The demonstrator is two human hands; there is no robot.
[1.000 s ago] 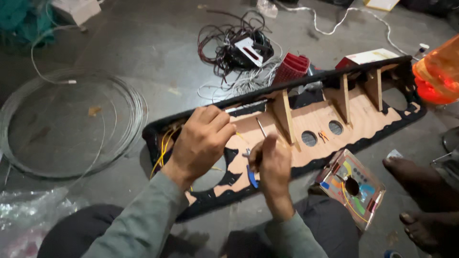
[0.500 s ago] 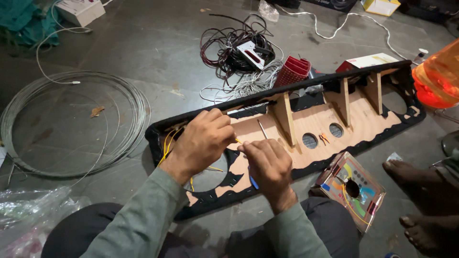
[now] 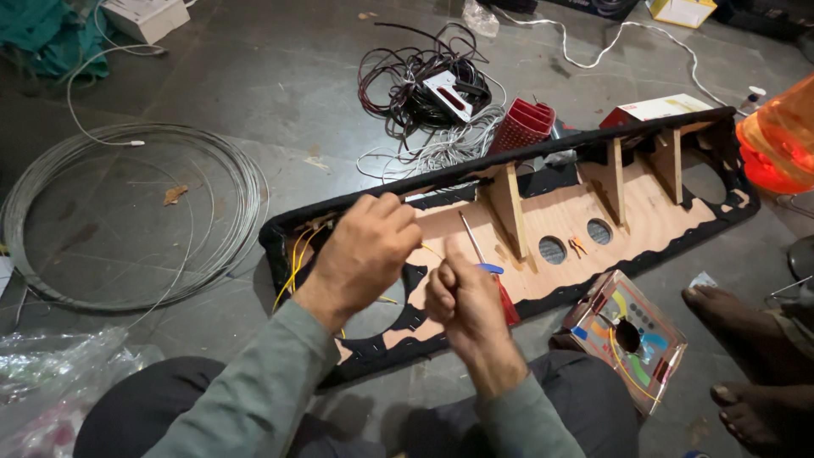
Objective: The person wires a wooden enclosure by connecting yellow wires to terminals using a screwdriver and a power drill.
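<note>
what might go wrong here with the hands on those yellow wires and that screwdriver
The left hand is on thin yellow wires at the wooden panel; a hard tug might snap or loosen one. The right hand is beside a screwdriver whose tip could slip onto fingers. Someone's bare feet rest close by.

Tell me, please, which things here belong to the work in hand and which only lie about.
In use:
- left hand on the yellow wires
- right hand with the screwdriver
- long wooden panel

Lying about:
- wire coil
- tangled black cables
- red basket
- small colourful board
- orange container
</note>
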